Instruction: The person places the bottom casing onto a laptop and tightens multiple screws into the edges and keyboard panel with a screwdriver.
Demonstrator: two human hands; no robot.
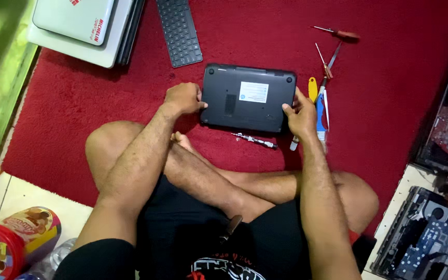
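A small black laptop (248, 97) lies bottom side up on the red carpet (385, 103), with a white label on its base. My left hand (183, 98) grips its left edge, fingers curled around the side. My right hand (302, 115) holds its right edge, thumb on the base. A small silver screwdriver (255, 140) lies on the carpet just in front of the laptop, between my hands and my crossed legs.
Several tools lie right of the laptop: a red-handled screwdriver (340, 34), tweezers (323, 59), a yellow pry tool (312, 89), a blue-white tool (321, 111). A black keyboard (179, 31) and stacked laptops (86, 28) sit behind. Opened laptop chassis (423, 233) are at right. A red-lidded tin (6, 243) stands front left.
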